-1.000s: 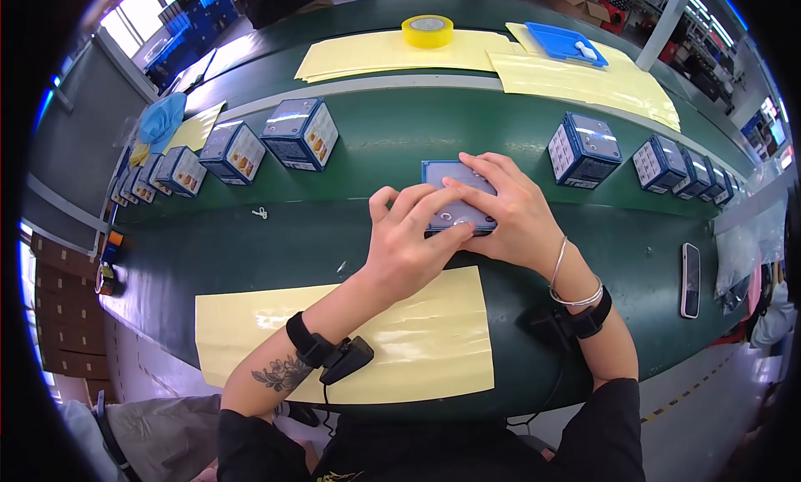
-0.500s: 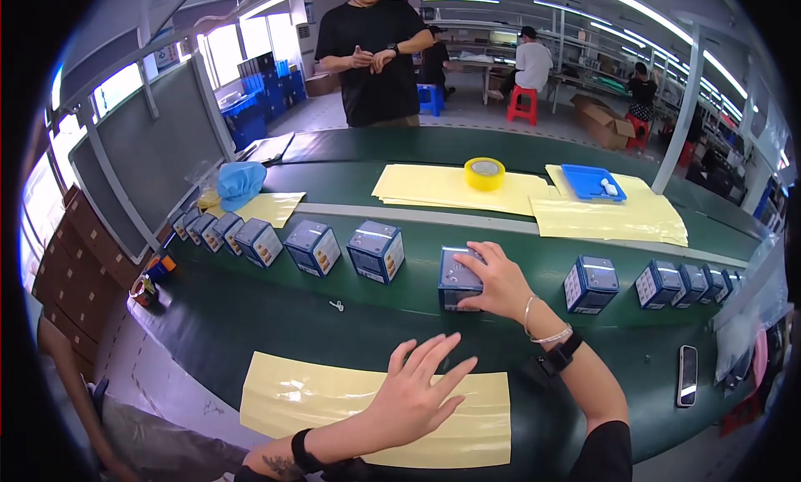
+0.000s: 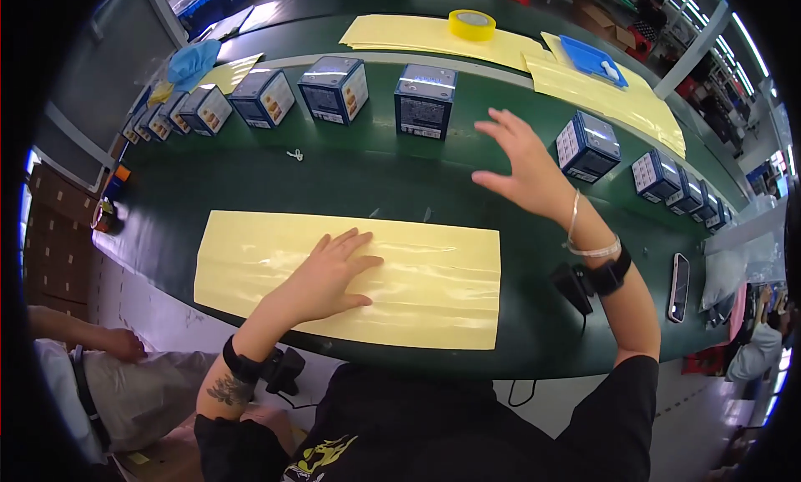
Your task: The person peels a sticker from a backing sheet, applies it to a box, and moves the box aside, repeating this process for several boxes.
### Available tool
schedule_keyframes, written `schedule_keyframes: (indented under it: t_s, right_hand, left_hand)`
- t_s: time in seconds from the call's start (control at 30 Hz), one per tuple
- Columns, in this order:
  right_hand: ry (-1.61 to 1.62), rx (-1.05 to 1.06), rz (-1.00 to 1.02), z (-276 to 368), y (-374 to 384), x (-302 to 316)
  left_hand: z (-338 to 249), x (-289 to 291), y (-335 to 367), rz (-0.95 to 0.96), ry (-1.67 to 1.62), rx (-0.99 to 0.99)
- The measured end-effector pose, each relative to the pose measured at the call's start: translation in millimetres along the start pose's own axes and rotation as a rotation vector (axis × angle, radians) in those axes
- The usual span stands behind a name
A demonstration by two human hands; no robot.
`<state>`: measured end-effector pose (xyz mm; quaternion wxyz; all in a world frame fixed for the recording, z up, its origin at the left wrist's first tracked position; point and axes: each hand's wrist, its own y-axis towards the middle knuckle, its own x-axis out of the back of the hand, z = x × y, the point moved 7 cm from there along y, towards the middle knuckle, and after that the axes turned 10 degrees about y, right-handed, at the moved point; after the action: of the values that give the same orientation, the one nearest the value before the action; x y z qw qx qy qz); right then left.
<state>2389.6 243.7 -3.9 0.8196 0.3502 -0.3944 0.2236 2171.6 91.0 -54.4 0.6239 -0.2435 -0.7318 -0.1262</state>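
Observation:
Fingers spread, my left hand (image 3: 329, 275) rests on or just over a glossy yellow sheet (image 3: 434, 290) at the near edge of the green table. My right hand (image 3: 527, 166) is open and holds nothing, raised between two blue boxes. To its left is the nearest blue box (image 3: 425, 102), upright and apart from the fingers. Another blue box (image 3: 589, 146) sits to its right, beyond the wrist. More such boxes stand in a curved row across the table, among them a box (image 3: 334, 90) and a box (image 3: 264, 96) on the left.
Farther back lie more yellow sheets (image 3: 392, 33), a yellow tape roll (image 3: 472, 25) and a blue tray (image 3: 591, 60) with small white pieces. A phone (image 3: 679, 288) lies at the right. A small white piece (image 3: 295, 155) lies left of centre. Another person's hand (image 3: 125, 344) shows at lower left.
My right hand has let go of the blue box and moved off to its right. My left hand has moved left over the yellow sheet. The view has tilted downward.

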Motion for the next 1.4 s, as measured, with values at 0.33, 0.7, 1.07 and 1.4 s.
schedule_keyframes:
  t_s: [0.33,0.7,1.07,1.4]
  right_hand:
    - [-0.017,-0.176,0.236,47.6,-102.6,-40.2]
    - [-0.068,-0.216,0.329,38.1,-92.0,-53.9]
    - [-0.051,-0.128,0.257,35.8,-98.7,-52.2]
    - [-0.165,-0.092,0.262,25.8,-118.8,-56.2]
  left_hand:
    - [-58.4,-7.5,63.1,-0.122,0.093,-0.038]
    - [-79.2,-33.9,89.1,-0.448,0.062,-0.118]
    - [-90.9,-37.3,87.8,-0.614,0.138,-0.106]
    - [-130.2,-42.7,74.1,-0.564,0.513,-0.191]
